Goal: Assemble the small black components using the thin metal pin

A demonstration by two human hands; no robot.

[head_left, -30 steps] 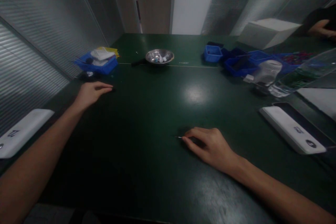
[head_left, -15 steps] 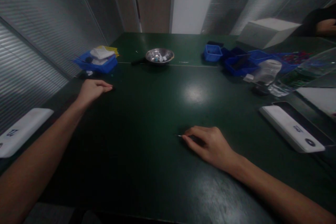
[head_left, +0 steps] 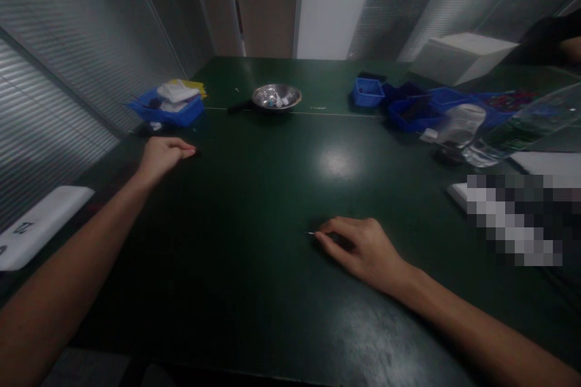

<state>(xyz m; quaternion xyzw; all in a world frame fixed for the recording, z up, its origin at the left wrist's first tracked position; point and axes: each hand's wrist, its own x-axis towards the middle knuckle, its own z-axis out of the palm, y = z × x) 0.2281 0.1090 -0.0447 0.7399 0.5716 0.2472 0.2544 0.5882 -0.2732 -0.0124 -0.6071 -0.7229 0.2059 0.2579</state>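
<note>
At the middle right of the green table (head_left: 254, 193), my right hand (head_left: 363, 248) is closed in a pinch, its side resting low on the tabletop. From its thumb and fingertip sticks out a thin, shiny metal-like piece (head_left: 309, 233), pointing left; its kind is too small to tell. My left hand (head_left: 163, 157) reaches far forward on the left side, thumb and fingers pinched together. Something dark shows at those fingertips, too small to make out. Beyond that hand sits a blue basket (head_left: 186, 115) with white material in it.
A metal bowl (head_left: 276, 100) holding small pieces stands at the back. Blue bins (head_left: 368, 92), a tilted clear bottle (head_left: 512, 133) and a white box (head_left: 463, 57) occupy the right. White devices lie left (head_left: 45, 227) and right, the latter partly pixelated. Another person's arm shows far right.
Both hands stay almost where they were, still pinched. The other person's arm at the far right has shifted slightly. Pixelation now covers the device on the right.
</note>
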